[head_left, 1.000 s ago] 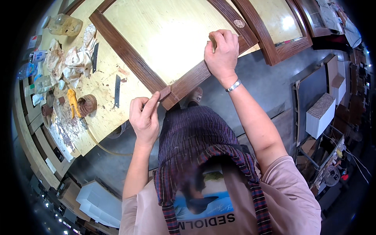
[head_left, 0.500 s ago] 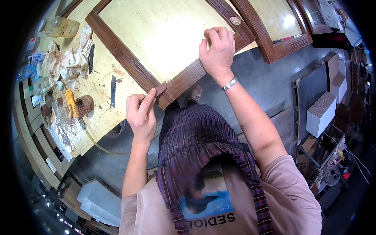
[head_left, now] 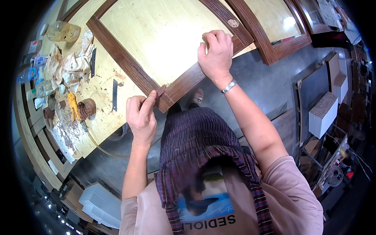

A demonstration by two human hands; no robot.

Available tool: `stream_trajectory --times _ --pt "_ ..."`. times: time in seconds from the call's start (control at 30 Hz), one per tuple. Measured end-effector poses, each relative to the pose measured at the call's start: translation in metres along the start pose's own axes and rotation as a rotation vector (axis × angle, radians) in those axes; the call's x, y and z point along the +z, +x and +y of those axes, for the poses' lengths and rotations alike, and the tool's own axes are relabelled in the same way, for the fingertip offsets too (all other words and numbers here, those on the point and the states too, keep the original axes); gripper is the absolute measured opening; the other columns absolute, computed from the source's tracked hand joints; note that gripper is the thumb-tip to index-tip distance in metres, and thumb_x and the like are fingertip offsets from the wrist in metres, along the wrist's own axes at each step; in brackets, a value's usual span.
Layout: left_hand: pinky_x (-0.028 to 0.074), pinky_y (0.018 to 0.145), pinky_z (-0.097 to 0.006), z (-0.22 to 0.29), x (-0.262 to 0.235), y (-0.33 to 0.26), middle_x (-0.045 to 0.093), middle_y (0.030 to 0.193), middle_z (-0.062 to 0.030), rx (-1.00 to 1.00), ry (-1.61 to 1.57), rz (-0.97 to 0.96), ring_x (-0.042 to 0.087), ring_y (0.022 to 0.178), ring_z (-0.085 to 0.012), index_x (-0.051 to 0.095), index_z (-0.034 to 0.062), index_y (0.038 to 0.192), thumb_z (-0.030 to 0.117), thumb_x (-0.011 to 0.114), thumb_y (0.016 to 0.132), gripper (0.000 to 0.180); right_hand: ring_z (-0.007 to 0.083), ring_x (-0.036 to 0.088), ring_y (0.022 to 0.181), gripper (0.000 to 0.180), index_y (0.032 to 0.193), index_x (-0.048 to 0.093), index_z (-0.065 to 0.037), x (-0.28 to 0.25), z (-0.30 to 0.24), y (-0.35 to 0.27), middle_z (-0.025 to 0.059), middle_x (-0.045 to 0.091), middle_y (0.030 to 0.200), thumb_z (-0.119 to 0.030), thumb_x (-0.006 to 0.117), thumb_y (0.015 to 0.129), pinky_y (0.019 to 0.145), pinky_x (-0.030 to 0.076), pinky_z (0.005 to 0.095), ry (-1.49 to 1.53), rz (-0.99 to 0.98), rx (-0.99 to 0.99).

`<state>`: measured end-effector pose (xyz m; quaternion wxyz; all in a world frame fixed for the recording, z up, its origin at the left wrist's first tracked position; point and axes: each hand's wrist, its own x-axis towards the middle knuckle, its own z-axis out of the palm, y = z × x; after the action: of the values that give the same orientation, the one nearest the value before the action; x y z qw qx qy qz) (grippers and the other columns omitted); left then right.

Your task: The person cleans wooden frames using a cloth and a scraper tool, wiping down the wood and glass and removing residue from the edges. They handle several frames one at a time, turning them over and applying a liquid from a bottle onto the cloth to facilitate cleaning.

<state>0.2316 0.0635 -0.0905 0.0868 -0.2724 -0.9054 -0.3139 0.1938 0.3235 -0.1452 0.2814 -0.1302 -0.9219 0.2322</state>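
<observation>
A dark brown wooden frame (head_left: 183,84) lies on the pale worktable, its near corner jutting past the table's edge. My left hand (head_left: 141,117) is closed at that corner, pinching a small flat brown piece (head_left: 161,91) between thumb and fingers. The piece touches the frame beside the corner joint; its exact kind cannot be made out. Farther right, my right hand (head_left: 216,56) is closed over the same rail with bent fingers. Part of its grip is hidden behind the hand. Close to the frame's right corner is a round, speckled patch or disc (head_left: 233,23).
On the table (head_left: 103,121) at left are crumpled rags (head_left: 76,68), a dark blade-like strip (head_left: 114,95), an orange-handled tool (head_left: 73,105), a brown-stained cup (head_left: 86,109) and a jar (head_left: 62,31). A second brown frame (head_left: 268,51) lies right. White-sided stacked panels (head_left: 323,113) stand farther right.
The whole view has shifted slightly. Both hands stay at nearly the same spots on the frame, and the small brown piece remains by the corner in my left hand.
</observation>
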Motion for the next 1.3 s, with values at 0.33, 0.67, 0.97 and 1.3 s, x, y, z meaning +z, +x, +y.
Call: stream_trajectory --times 0.33,0.67,0.97,1.3 --pt "0.043 0.066 -0.034 0.003 0.001 0.002 0.051 0.08 -0.0082 -0.003 -0.038 -0.019 0.052 0.074 -0.0231 0.076 0.0058 0.11 -0.01 0.072 0.079 0.035 0.0291 0.054 0.101 0.025 0.096 0.07 -0.006 -0.002 0.0 0.0 0.0082 0.061 0.104 -0.008 0.065 0.071 0.09 0.045 0.0416 -0.011 -0.007 0.001" --pt "0.044 0.065 -0.033 0.005 0.001 0.0 0.051 0.079 -0.0085 -0.049 -0.054 -0.016 0.052 0.074 -0.0226 0.075 0.0049 0.11 -0.011 0.071 0.079 0.035 0.0294 0.055 0.101 0.027 0.097 0.07 -0.005 -0.001 0.001 0.0 0.0083 0.061 0.105 -0.008 0.065 0.071 0.089 0.045 0.0414 -0.019 0.0 -0.005" --pt "0.044 0.065 -0.033 0.004 0.001 0.004 0.051 0.079 -0.0082 -0.058 -0.079 -0.021 0.052 0.074 -0.0217 0.075 0.0033 0.109 -0.011 0.071 0.079 0.033 0.0295 0.055 0.101 0.026 0.097 0.07 -0.006 -0.001 0.002 0.0 0.0084 0.061 0.105 -0.008 0.066 0.071 0.089 0.045 0.042 -0.018 0.003 -0.01" --pt "0.044 0.066 -0.034 0.008 -0.004 0.003 0.051 0.078 -0.0084 -0.086 -0.065 -0.036 0.052 0.074 -0.0231 0.075 0.0029 0.106 -0.01 0.07 0.078 0.031 0.0292 0.054 0.102 0.024 0.096 0.07 -0.006 -0.001 0.001 0.0 0.0082 0.06 0.105 -0.008 0.066 0.072 0.091 0.045 0.0417 -0.009 -0.005 0.005"
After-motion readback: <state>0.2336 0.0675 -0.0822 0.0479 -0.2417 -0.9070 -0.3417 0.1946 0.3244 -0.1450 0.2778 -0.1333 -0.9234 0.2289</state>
